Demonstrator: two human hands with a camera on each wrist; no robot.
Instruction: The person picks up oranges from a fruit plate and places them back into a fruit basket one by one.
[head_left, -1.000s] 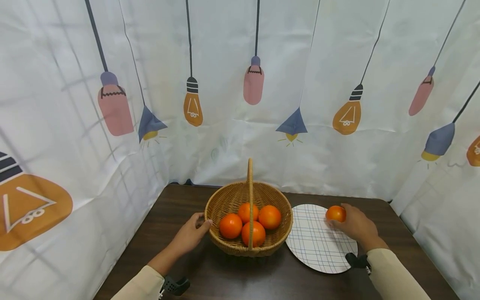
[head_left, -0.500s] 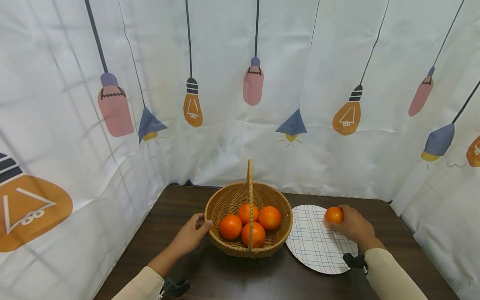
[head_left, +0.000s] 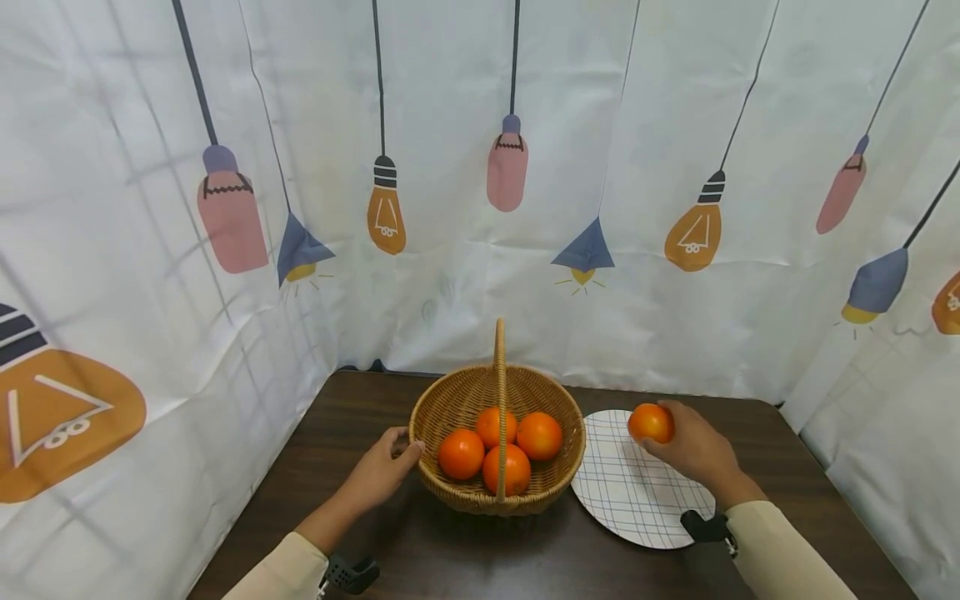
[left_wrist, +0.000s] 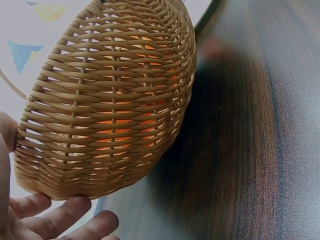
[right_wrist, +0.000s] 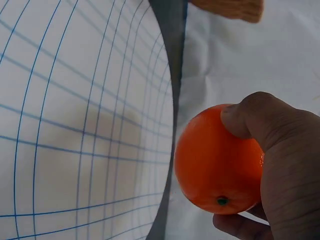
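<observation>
A round wicker basket (head_left: 459,402) with a tall arched handle stands mid-table, several oranges (head_left: 461,454) inside it. At its left rim, my left hand (head_left: 381,471) grips the wicker; in the left wrist view the thumb is at the rim and the other fingers (left_wrist: 62,215) lie against the outer weave. My right hand (head_left: 697,446) holds one orange (head_left: 649,423) above the far part of a white checked plate (head_left: 622,492). The right wrist view has the thumb on top of this orange (right_wrist: 215,165), its green stem end showing, and fingers underneath, partly hidden.
The dark wood table (head_left: 465,558) carries basket and plate, the plate just right of the basket. A white curtain (head_left: 450,283) printed with lamps hangs behind the table and along both sides. The basket's handle (head_left: 501,392) arches over the oranges.
My right hand has lifted the orange slightly off the plate and moved it left toward the basket. The left hand and the basket have stayed in place.
</observation>
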